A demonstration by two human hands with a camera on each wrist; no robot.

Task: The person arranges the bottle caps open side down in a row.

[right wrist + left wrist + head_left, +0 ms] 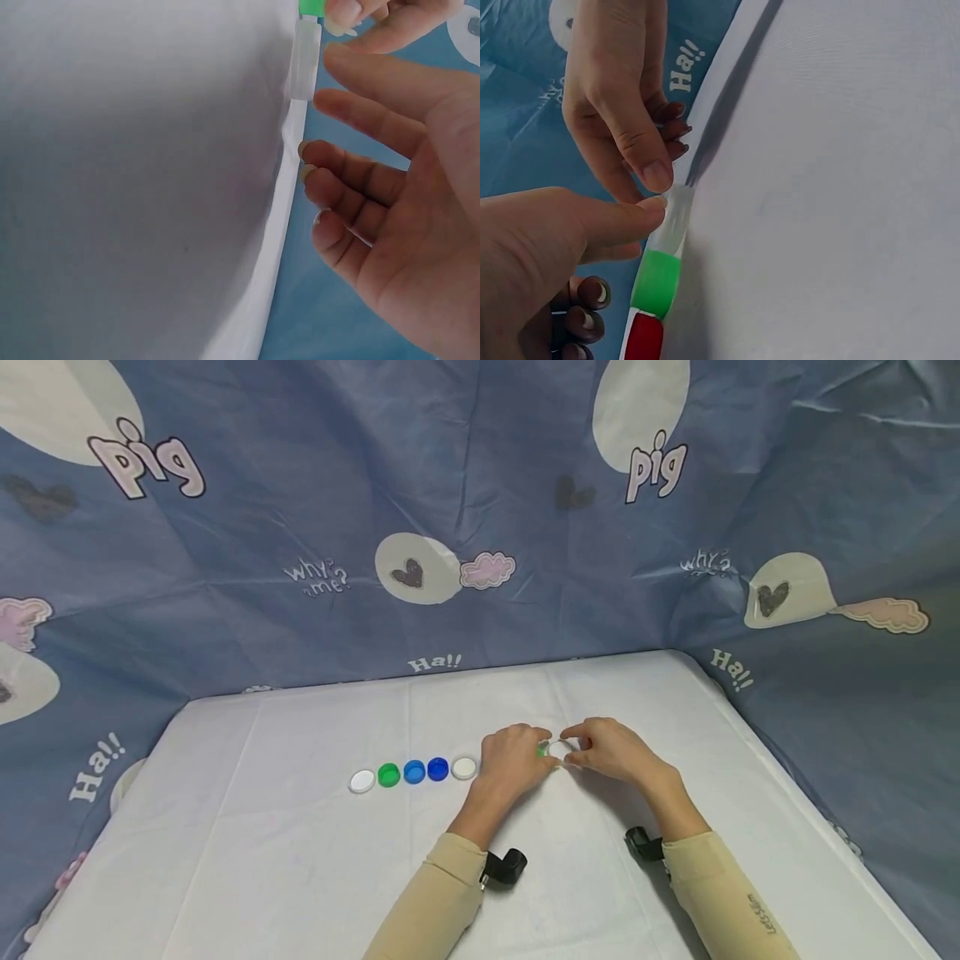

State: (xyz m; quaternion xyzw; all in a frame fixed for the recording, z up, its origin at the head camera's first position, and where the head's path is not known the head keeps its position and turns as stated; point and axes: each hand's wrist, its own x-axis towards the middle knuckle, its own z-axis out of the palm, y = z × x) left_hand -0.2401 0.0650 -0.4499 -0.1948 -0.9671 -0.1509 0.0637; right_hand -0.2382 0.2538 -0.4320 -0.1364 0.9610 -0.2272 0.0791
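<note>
A translucent white bottle cap (558, 750) lies on the table at the right end of a row of caps. My left hand (513, 756) has its thumb and index finger at the cap's left side. From the right, my right hand (611, 749) brings thumb and index finger around the same cap, fingertips right at its rim. Beside it stands a green cap (656, 283), followed by a red cap (643, 337); the left hand hides most of these two in the head view. The right hand's other fingers (352, 161) are loosely bent.
Left of the hands the row continues with a white cap (464, 767), a dark blue cap (438, 768), a lighter blue cap (414, 771), a green cap (388, 775) and another white cap (362, 782). A white cloth covers the table (300, 860); a printed blue curtain (337, 627) hangs behind.
</note>
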